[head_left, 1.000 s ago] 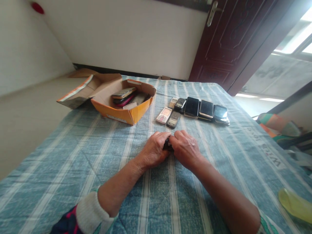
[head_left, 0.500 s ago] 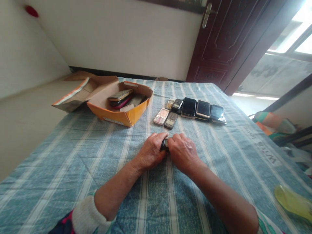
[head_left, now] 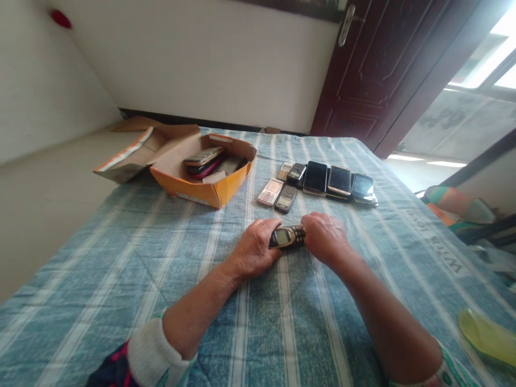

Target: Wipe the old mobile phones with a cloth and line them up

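A small dark bar-shaped mobile phone (head_left: 287, 236) is held crosswise, nearer the person than the orange cardboard box (head_left: 209, 192) and to its right. Whether it touches the blue striped cloth (head_left: 282, 322) I cannot tell. The left hand (head_left: 256, 251) curls around its screen end and the right hand (head_left: 327, 237) pinches its keypad end. Gripped only at the ends, it could twist free if either hold loosens. A forward jerk could also scatter the row of phones (head_left: 322, 180) right of the box.

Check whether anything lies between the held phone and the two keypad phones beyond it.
Nothing visible. The left hand and right hand grip the dark phone; only bare striped cloth separates it from the pink phone and grey phone.
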Demonstrator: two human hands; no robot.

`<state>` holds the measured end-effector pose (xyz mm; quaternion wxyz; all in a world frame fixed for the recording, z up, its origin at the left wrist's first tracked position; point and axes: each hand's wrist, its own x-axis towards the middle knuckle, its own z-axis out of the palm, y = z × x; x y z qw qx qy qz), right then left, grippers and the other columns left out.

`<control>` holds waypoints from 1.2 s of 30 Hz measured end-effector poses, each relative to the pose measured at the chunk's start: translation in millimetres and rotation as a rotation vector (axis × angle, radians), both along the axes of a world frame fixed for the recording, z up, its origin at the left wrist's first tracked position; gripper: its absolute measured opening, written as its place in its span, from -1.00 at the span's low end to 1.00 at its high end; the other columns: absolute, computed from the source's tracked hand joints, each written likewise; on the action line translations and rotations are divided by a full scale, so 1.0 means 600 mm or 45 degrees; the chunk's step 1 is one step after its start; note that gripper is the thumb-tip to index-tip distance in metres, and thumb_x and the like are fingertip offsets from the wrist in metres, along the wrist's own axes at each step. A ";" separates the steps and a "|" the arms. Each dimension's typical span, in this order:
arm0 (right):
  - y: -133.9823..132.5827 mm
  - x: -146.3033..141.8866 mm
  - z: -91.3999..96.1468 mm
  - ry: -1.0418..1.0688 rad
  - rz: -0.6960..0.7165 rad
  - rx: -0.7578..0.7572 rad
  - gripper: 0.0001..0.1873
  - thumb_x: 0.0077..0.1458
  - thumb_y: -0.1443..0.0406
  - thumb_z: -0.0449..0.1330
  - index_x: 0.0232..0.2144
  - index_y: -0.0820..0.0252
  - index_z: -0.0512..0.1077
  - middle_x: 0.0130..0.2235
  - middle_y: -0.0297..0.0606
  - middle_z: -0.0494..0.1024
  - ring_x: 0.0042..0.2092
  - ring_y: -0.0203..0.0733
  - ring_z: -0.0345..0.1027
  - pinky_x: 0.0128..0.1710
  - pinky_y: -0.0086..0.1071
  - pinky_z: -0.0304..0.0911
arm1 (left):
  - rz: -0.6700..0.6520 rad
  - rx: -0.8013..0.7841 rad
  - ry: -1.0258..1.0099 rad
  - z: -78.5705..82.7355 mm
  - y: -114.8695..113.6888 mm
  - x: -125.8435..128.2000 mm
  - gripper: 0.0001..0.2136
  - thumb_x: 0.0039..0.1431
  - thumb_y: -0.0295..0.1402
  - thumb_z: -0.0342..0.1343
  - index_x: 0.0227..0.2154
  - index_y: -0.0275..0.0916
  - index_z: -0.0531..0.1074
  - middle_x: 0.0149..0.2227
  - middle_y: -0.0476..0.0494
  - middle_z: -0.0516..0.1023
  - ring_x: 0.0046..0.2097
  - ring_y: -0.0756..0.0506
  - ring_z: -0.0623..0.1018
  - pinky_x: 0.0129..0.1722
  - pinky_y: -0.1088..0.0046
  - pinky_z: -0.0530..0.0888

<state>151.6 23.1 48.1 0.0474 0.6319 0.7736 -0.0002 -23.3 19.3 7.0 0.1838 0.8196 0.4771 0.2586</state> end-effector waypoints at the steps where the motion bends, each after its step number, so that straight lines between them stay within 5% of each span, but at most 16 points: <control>1: 0.002 0.003 0.000 0.006 -0.012 -0.003 -0.79 0.09 0.42 0.05 -0.30 0.19 0.48 -0.25 -0.12 0.52 -0.22 -0.10 0.41 -0.38 -0.38 0.09 | 0.002 -0.005 0.000 0.000 0.000 0.000 -0.55 -0.14 -0.52 0.16 -0.08 -0.26 0.35 -0.19 -0.18 0.50 -0.13 -0.19 0.49 -0.10 0.24 0.46; 14: -0.002 0.006 -0.009 0.067 0.109 0.099 -0.77 0.09 0.43 0.01 -0.33 0.18 0.46 -0.27 -0.18 0.50 -0.23 -0.15 0.37 -0.38 -0.37 0.01 | -0.013 -0.024 0.004 -0.004 0.001 0.000 -0.53 -0.14 -0.52 0.17 -0.07 -0.28 0.34 -0.18 -0.19 0.49 -0.12 -0.19 0.48 -0.08 0.23 0.45; 20: -0.005 0.006 0.000 0.031 0.183 -0.013 -0.77 0.06 0.45 0.02 -0.36 0.22 0.47 -0.30 -0.15 0.50 -0.25 -0.14 0.37 -0.38 -0.36 0.03 | -0.017 -0.029 0.004 -0.003 0.001 0.000 -0.56 -0.11 -0.49 0.17 -0.07 -0.29 0.34 -0.18 -0.19 0.49 -0.13 -0.19 0.48 -0.10 0.25 0.45; 36: -0.068 0.003 -0.017 0.025 0.149 0.088 -0.76 0.07 0.50 0.00 -0.41 0.20 0.44 -0.33 -0.19 0.49 -0.27 -0.15 0.34 -0.41 -0.33 -0.05 | -0.040 -0.028 -0.009 -0.004 -0.003 0.004 -0.61 -0.06 -0.48 0.18 -0.09 -0.26 0.36 -0.16 -0.16 0.51 -0.11 -0.18 0.46 -0.08 0.26 0.42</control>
